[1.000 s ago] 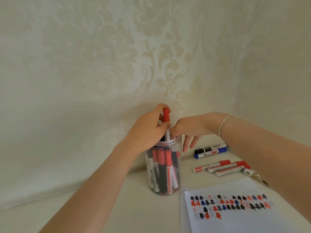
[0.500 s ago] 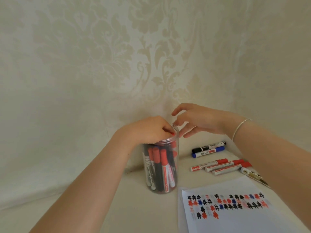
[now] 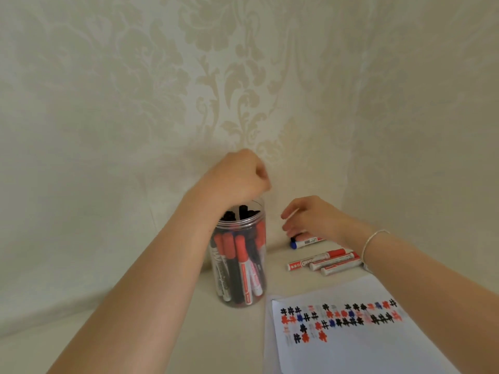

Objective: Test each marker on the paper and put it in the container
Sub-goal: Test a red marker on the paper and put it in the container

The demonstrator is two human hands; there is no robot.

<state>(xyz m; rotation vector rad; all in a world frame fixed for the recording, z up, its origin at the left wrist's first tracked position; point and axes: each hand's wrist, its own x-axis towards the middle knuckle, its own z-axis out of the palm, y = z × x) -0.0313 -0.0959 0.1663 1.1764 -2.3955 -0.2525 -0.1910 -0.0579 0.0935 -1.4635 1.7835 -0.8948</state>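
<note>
A clear plastic container (image 3: 231,300) stands on the table, packed with several red and black markers. Just above its open rim hovers my left hand (image 3: 239,177), its fingers curled with nothing in them. To the right, my right hand (image 3: 310,220) is down on the two markers at the back. Its fingers cover the black one, and the blue marker (image 3: 307,242) shows just beneath them. Whether the fingers grip a marker is hidden. Three red markers (image 3: 322,261) lie side by side nearer me. The white paper (image 3: 351,352) at the front right carries rows of black, red and blue test marks.
A patterned cream wall (image 3: 243,76) rises right behind the container and the loose markers. The cream table (image 3: 237,341) runs leftwards past my left forearm. A thin bracelet (image 3: 374,238) circles my right wrist.
My left hand has lifted off the container's rim, and the red marker is now inside. My right hand has dropped from beside the rim down onto the black and blue markers.
</note>
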